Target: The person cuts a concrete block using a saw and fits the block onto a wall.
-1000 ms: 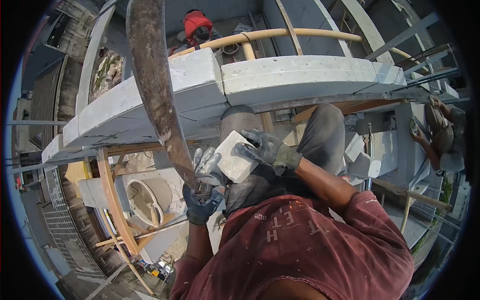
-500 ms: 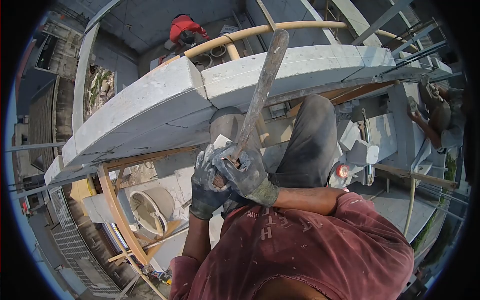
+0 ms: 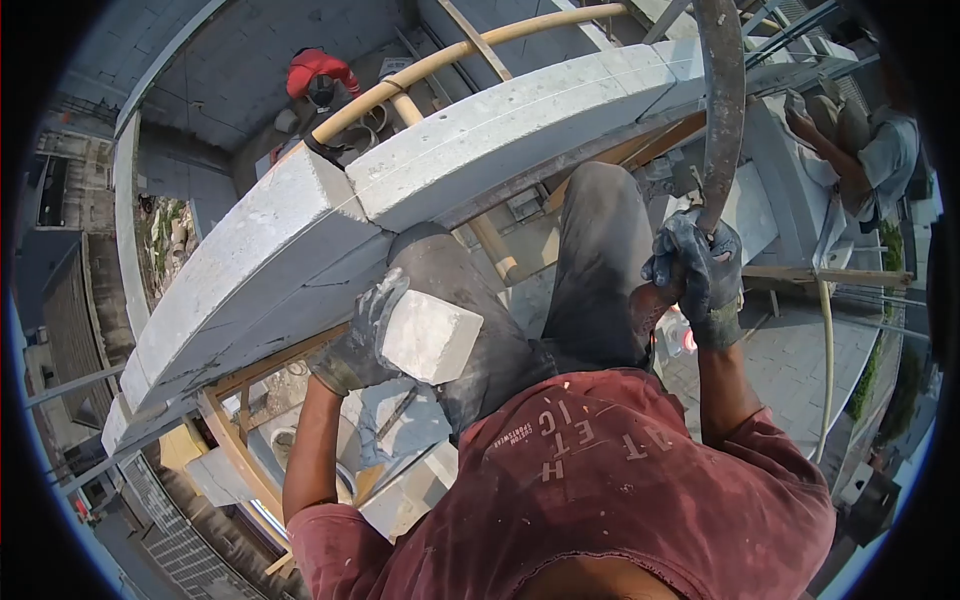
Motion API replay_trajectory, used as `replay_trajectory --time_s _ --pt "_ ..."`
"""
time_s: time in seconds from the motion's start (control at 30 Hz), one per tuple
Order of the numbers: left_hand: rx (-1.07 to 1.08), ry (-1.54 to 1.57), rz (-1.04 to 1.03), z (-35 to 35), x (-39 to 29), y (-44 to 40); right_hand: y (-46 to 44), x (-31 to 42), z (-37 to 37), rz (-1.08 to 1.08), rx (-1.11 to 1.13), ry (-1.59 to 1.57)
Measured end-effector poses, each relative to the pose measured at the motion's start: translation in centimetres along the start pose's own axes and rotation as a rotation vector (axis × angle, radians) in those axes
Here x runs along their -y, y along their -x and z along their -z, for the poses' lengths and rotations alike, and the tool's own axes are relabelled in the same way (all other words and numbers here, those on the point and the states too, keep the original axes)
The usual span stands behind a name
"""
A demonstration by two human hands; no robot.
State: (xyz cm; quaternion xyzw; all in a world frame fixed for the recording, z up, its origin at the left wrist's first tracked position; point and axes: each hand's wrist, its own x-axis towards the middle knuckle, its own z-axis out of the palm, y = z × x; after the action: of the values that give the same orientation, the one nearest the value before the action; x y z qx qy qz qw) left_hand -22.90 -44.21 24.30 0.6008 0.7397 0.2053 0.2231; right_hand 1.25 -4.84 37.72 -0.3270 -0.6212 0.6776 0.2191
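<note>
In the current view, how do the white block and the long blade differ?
Shape: the white block is short and chunky, while the long blade is narrow and slightly curved.
Colour: the white block is pale, whereas the long blade is dark and blotchy.
Hold: the left hand has the white block from the side; the right hand grips the long blade at its lower end.
Shared: each is held in one gloved hand.

Right fingers (image 3: 672, 252) curl tight; left fingers (image 3: 384, 300) cup.
</note>
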Motion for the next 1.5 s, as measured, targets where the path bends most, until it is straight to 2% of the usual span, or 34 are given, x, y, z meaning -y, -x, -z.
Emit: replay_trajectory --time_s 0.07,0.1,0.17,0.2,0.27,0.3,0.33,0.4,0.43,0.47,0.53,0.6,0.67,0.7,0.77,0.8,0.9,0.93,0.97,1.03,1.07,1.1,1.13,1.2,1.23,1.27,1.33,1.4,1.43,1.47,1.5 --pt "-0.093 0.075 -0.078 1.3 -1.1 -2.2 -0.2 -1.0 3.8 0.011 -0.167 0.150" --pt "-0.078 0.081 -0.108 1.0 -0.9 -2.6 0.2 -0.6 4.5 0.067 -0.266 0.255" --pt "0.025 0.373 -0.034 0.2 -0.2 -3.3 0.9 -1.5 8.2 0.042 -0.389 0.329" --pt "0.039 0.375 -0.061 0.5 -0.3 -4.4 1.2 -1.5 9.5 0.012 -0.477 0.399" --pt "-0.006 0.135 -0.190 1.1 -0.7 -6.3 2.5 -1.2 11.8 0.029 -0.546 0.409" --pt "0.018 0.341 0.001 0.9 -0.6 -7.4 3.1 -1.4 13.1 0.115 -0.568 0.448" --pt "0.039 0.339 -0.022 0.4 -0.3 -8.8 3.8 -1.5 14.6 0.199 -0.590 0.488" --pt "-0.082 0.642 0.014 -1.0 0.0 -12.3 4.3 -3.1 17.4 0.179 -0.639 0.442" --pt "-0.065 0.781 0.050 -0.3 -2.1 -15.0 4.4 -3.6 17.8 0.180 -0.746 0.421" --pt "-0.039 0.781 0.036 -2.1 -2.4 -17.1 4.5 -4.4 18.1 0.176 -0.851 0.403" --pt "-0.038 1.210 0.219 -7.2 -2.1 -20.9 5.1 -8.2 19.7 0.112 -0.921 0.456" --pt "-0.059 1.272 0.242 -11.8 -3.1 -24.5 6.1 -11.9 19.7 -0.027 -0.910 0.427" --pt "0.055 1.676 0.518 -17.6 -2.6 -27.3 6.6 -15.1 18.0 -0.234 -0.877 0.335" --pt "0.076 1.671 0.529 -20.1 -2.1 -28.0 6.8 -16.1 16.5 -0.311 -0.807 0.349" --pt "-0.015 1.613 0.691 -24.4 -1.1 -29.7 7.0 -19.2 14.0 -0.447 -0.698 0.323" --pt "0.008 1.598 0.689 -25.8 -0.5 -30.3 7.4 -22.1 13.3 -0.509 -0.662 0.283" --pt "0.083 1.460 0.694 -29.2 1.7 -29.7 9.4 -30.4 12.1 -0.091 -0.337 0.718" --pt "0.113 1.439 0.700 -30.2 2.2 -29.3 9.6 -32.7 11.4 -0.049 -0.310 0.788" --pt "0.129 1.270 0.631 -30.4 2.3 -29.3 9.8 -34.8 10.6 -0.005 -0.285 0.857" --pt "0.164 1.006 0.529 -31.2 3.0 -29.2 10.1 -38.8 8.6 -0.053 -0.418 0.542" --pt "0.177 0.913 0.501 -31.8 3.5 -29.1 9.9 -38.7 8.1 -0.077 -0.445 0.520" --pt "0.225 0.837 0.444 -30.6 2.3 -29.9 9.2 -37.6 8.3 -0.100 -0.359 0.530" --pt "0.288 0.853 0.506 -30.5 2.5 -30.1 8.8 -37.3 8.4 -0.118 -0.268 0.538" --pt "0.373 0.849 0.572 -31.3 3.9 -30.0 9.0 -39.3 7.7 -0.200 -0.295 0.421" --pt "0.298 0.768 0.334 -32.1 4.7 -29.7 8.6 -38.6 8.1 -0.217 -0.259 0.452" --pt "0.329 0.672 0.223 -32.5 5.6 -29.4 8.2 -38.3 8.2 -0.231 -0.223 0.485" --pt "0.356 0.481 -0.001 -32.1 5.5 -29.7 7.5 -37.9 7.8 -0.237 -0.315 0.499" --pt "-0.106 0.036 -0.309 -33.2 3.9 -29.1 7.3 -37.1 8.0 -0.171 -0.317 0.585" --pt "-0.096 0.032 -0.314 -33.7 3.5 -29.3 7.4 -37.7 7.8 -0.176 -0.324 0.577" --pt "-0.080 0.721 0.251 -34.2 3.1 -29.6 7.6 -38.6 7.5 -0.123 -0.307 0.618" --pt "-0.017 1.061 0.529 -34.5 3.2 -29.4 7.5 -39.2 7.4 -0.070 -0.289 0.662"
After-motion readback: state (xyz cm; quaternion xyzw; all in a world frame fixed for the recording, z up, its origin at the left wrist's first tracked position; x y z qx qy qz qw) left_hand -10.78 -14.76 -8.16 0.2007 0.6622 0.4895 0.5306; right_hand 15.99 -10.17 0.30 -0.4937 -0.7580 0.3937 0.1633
